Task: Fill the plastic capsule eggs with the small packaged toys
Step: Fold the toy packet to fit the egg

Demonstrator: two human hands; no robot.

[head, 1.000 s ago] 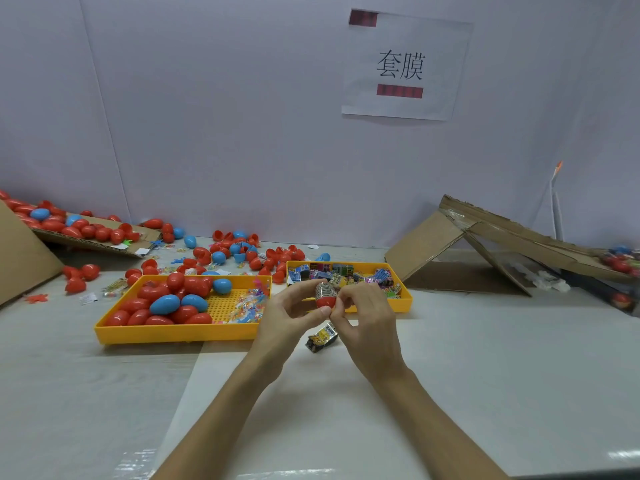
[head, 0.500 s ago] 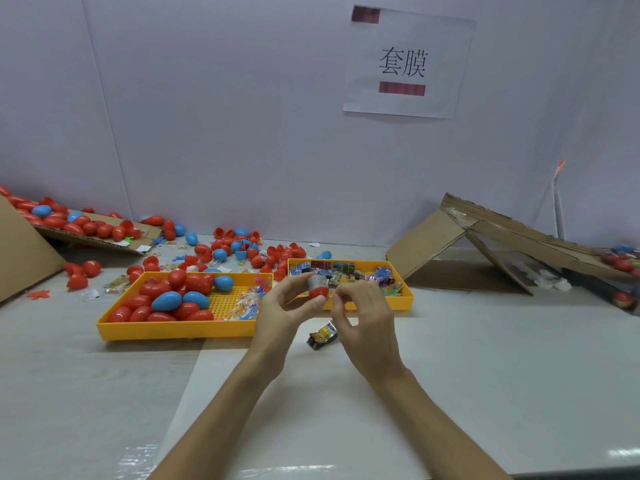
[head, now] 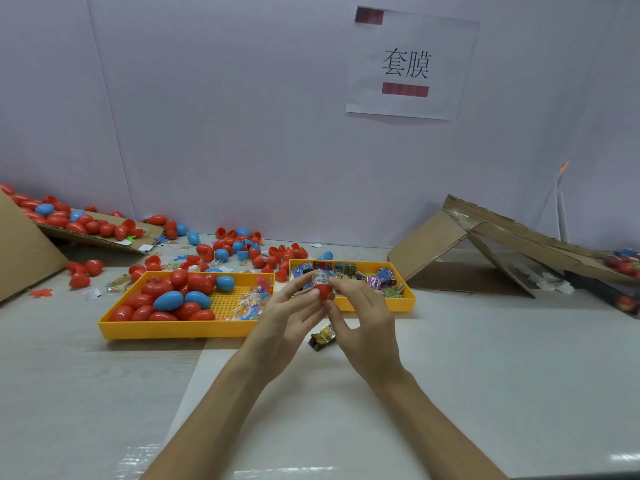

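Head view: a red egg half point(head: 324, 292), with a toy packet point(head: 320, 278) poking from its top, is pinched between the fingertips of the left hand point(head: 289, 318) and right hand point(head: 365, 318). A loose packet point(head: 322, 337) lies on the desk point(head: 485, 358) just beneath them.

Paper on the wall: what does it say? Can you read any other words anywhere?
"套膜": black characters on the white paper on the wall.
Red bars on that paper: blurred, unreadable.
Toy packets in the right yellow tray: print too small to read.
Packet on the table: too small to read.
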